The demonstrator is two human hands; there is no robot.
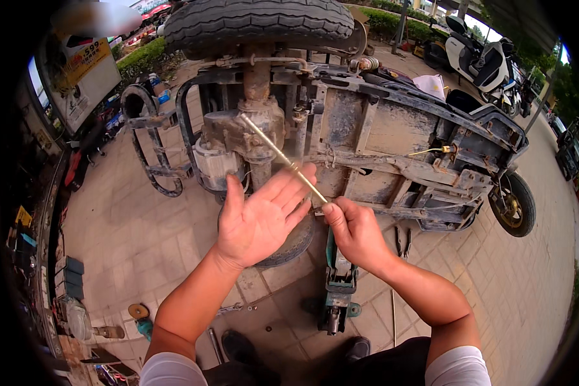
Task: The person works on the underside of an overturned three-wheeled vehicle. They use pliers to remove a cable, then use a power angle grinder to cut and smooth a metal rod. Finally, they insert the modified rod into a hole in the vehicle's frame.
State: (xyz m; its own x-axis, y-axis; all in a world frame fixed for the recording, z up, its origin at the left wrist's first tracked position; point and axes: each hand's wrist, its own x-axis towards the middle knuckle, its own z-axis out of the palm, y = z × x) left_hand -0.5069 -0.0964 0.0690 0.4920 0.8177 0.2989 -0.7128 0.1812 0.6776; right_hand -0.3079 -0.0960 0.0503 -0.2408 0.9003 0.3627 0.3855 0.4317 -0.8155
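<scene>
A thin brass-coloured rod (270,145) with a small collar partway along slants up and to the left in front of me. My right hand (358,234) grips its lower end between thumb and fingers. Palm up and fingers spread, my left hand (258,224) lies behind the rod near its middle; I cannot tell whether they touch. Past the rod's far tip is the rusty axle housing (257,80) of a small vehicle tipped on its side. Next to the housing sits a silvery cylindrical motor (212,166). A teal trolley jack (340,283) stands below my right hand.
A large tyre (257,26) sticks up at the top, with the muddy underframe (392,122) stretching right to the front wheel (513,204). Pliers (403,242), a wrench (229,309) and an angle grinder (141,319) lie on the paving. A white scooter (482,61) is parked behind.
</scene>
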